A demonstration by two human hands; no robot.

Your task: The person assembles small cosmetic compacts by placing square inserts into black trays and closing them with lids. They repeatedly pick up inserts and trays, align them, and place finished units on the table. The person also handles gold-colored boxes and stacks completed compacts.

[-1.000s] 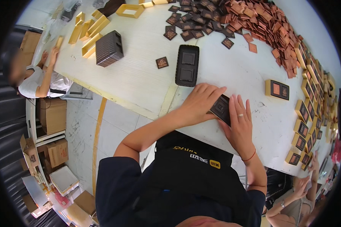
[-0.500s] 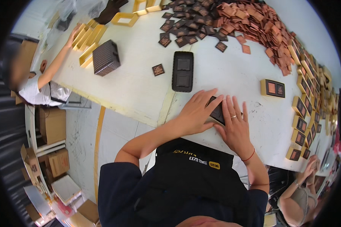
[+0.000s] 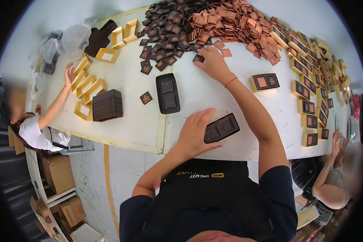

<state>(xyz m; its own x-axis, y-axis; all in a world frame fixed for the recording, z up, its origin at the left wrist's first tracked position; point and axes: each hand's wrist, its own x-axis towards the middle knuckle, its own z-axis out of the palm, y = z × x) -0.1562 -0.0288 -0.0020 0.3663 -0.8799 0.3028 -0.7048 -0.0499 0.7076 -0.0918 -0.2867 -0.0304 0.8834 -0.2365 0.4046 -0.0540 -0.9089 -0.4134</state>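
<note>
A black tray (image 3: 224, 128) with two square recesses lies tilted on the table near me. My left hand (image 3: 194, 135) grips its left end, thumb along the near side and fingers along the far side. My right hand (image 3: 213, 64) is stretched out to the near edge of a heap of dark square packets (image 3: 165, 28). Its thumb and fingers are apart around one dark packet (image 3: 198, 58), which appears to lie on the table still. Another black tray (image 3: 167, 93), also with two recesses, stands to the left, beside a single dark packet (image 3: 146, 97).
Copper square packets (image 3: 230, 22) are heaped at the back. A gold box (image 3: 264, 82) holds a copper and a dark packet; rows of filled boxes (image 3: 306, 89) line the right. Gold frames (image 3: 94, 89) and stacked black trays (image 3: 107, 105) stand left, near a co-worker's hand (image 3: 69, 76).
My right hand has left the tray and reached forward to the dark packets. My left hand stays on the tray, whose two recesses now show. The view has turned to the right.
</note>
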